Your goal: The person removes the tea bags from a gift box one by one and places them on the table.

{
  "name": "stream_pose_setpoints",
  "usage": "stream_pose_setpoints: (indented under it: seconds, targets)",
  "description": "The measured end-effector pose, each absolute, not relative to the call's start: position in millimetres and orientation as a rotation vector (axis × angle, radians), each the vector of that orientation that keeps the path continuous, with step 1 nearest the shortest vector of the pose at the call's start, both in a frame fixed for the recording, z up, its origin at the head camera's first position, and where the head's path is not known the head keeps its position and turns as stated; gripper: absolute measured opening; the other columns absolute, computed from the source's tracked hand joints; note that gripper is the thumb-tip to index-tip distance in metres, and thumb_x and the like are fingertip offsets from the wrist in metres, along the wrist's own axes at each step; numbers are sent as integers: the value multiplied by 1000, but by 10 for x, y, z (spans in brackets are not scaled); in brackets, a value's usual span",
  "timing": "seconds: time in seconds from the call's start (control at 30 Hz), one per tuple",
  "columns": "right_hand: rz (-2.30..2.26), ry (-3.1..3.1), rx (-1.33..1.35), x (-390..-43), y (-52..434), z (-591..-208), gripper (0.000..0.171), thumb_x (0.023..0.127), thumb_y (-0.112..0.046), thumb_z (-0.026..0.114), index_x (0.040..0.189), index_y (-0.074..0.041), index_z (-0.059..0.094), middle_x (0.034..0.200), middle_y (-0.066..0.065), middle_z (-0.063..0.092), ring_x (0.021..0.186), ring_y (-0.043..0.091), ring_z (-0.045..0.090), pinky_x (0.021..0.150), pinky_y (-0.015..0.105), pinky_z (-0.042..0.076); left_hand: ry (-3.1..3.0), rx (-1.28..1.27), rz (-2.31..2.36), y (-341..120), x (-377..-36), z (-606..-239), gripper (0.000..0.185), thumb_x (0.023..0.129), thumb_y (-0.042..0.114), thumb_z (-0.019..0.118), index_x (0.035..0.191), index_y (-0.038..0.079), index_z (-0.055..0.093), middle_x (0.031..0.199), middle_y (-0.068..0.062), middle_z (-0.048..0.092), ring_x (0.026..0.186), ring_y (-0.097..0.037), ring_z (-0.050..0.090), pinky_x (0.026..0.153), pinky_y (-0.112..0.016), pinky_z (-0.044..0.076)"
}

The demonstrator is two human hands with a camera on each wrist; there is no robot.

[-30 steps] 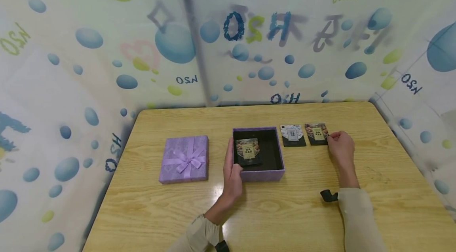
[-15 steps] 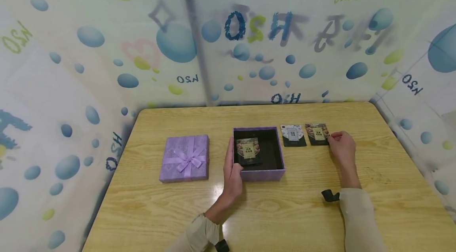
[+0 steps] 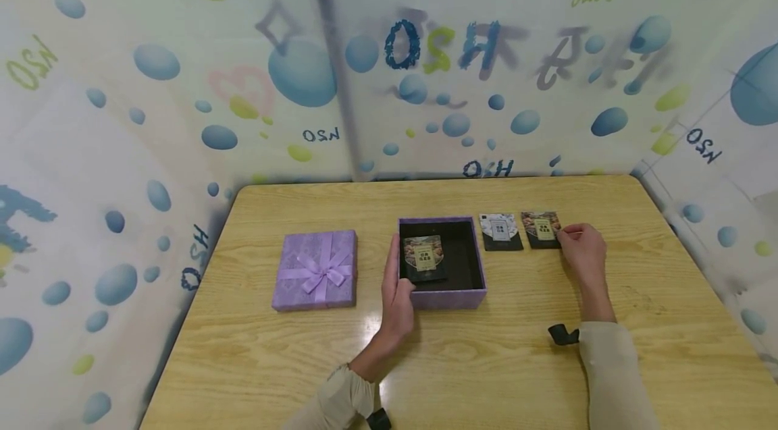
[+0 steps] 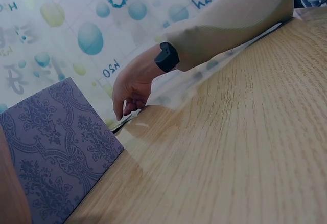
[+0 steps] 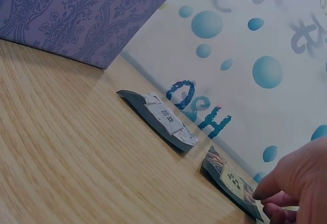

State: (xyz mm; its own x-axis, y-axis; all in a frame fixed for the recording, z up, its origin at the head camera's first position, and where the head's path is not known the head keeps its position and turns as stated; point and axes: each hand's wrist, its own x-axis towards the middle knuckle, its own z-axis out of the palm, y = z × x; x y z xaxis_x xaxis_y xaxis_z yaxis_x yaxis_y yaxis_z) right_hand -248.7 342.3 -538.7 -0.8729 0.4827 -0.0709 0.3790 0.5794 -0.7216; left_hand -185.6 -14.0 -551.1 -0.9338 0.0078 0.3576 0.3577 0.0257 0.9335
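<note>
An open purple gift box (image 3: 450, 300) with a black inside stands mid-table. My left hand (image 3: 396, 308) holds it at the left, fingers along the side wall and thumb bent over the front corner. Inside, at the left, lies a black sachet with a food picture and gold label (image 3: 424, 258). To the box's right, a matching sachet (image 3: 537, 229) lies on the table. My right hand (image 3: 585, 256) pinches its right edge between thumb and fingers, as the right wrist view shows. Between box and hand lies a black-and-white sachet (image 3: 500, 231).
The box's purple lid (image 3: 298, 291), tied with a ribbon bow, lies left of the box on the wooden table (image 3: 480, 369). A patterned wall covering (image 3: 425, 126) rises right behind the table's far edge.
</note>
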Motion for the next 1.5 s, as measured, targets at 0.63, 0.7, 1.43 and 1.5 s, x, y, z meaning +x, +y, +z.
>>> stream_pose_setpoints:
  seconds: [0.63,0.7,1.43,1.5]
  targets:
    - [1256,-2636,-676,-2487,3371,-5226,44,106,-29,53,130,6,64,107,17,64,81,14,55,62,22,44,-2054,-373,-2003,-133,-1859,-5503,85,85,-10,29,168,8,18,174,-4,19,160,-24,13,123,-20,13]
    - [1269,-2631,-653,-2479,3364,-5206,43,106,-29,55,128,6,65,104,14,64,76,9,54,60,21,45,-2052,-378,-2002,-130,-1859,-5503,85,85,-10,29,168,7,18,174,-4,19,160,-24,13,123,-20,13]
    - [1275,-2620,-387,-2431,3042,-4962,36,104,-23,59,121,8,66,102,20,66,73,11,55,56,23,46,-2068,-361,-1999,-141,-1851,-5516,85,85,-9,29,168,9,17,174,-6,17,160,-26,12,123,-19,13]
    - [1275,-2629,-383,-2427,2994,-4941,35,105,-23,59,121,8,66,102,21,66,75,15,57,57,23,46,-2068,-362,-1997,-139,-1853,-5523,86,85,-9,29,168,9,17,174,-6,17,160,-27,12,123,-19,13]
